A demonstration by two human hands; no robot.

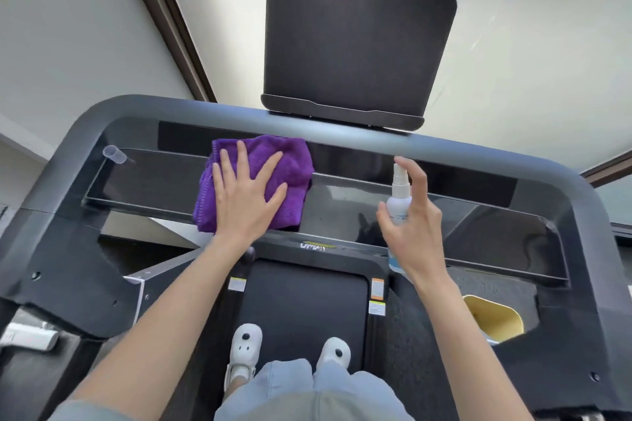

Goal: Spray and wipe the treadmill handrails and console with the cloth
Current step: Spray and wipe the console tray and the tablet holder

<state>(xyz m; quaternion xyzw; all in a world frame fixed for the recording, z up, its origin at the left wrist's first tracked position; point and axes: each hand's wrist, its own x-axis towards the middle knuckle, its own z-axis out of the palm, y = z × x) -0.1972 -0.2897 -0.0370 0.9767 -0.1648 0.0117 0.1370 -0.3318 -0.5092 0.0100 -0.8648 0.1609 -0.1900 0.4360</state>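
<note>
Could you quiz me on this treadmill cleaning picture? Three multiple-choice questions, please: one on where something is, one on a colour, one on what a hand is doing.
1. Where does the cloth lie?
A. on the console
B. on the belt
C. on the floor

2. What colour is the cloth?
A. yellow
B. white
C. purple

3. What is the right hand doing?
A. hanging idle
B. holding the spray bottle
C. pressing the cloth

Answers:
1 A: it is spread on the glossy black panel.
2 C: plainly purple.
3 B: its fingers curl round the bottle, while the left hand lies flat on the cloth.

Yellow bin [492, 318] right of belt; white clogs [244, 342]
</note>
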